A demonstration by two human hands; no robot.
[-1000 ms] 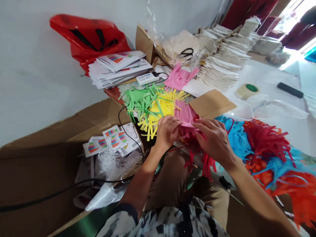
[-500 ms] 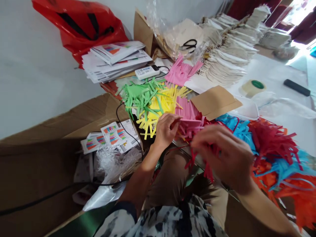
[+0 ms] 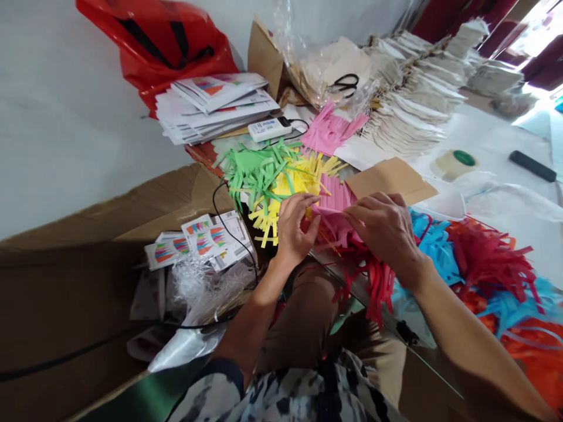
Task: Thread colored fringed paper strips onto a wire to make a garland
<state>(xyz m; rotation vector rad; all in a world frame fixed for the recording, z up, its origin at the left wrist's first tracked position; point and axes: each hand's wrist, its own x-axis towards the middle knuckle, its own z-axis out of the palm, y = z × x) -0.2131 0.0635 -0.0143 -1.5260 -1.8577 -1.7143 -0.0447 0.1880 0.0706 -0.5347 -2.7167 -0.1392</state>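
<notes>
Pink fringed paper lies at the table's near edge, with its folded strip stretched between my hands. My left hand pinches the left end of this strip, thumb and fingers closed. On the other end, the fingertips of my right hand are closed too. Red fringed paper hangs over the table edge under my right hand. Yellow fringed paper lies just beyond my left hand, beside green fringed paper. A brown card rests behind my right hand.
An open cardboard box with printed cards stands at the left. Envelopes, a white device, scissors and stacked paper bags lie farther back. Blue fringes and a tape roll are at the right.
My right hand has come forward and left from above the red fringes and closed on the pink fringed paper. My left hand keeps its pinch. The view has shifted slightly.
</notes>
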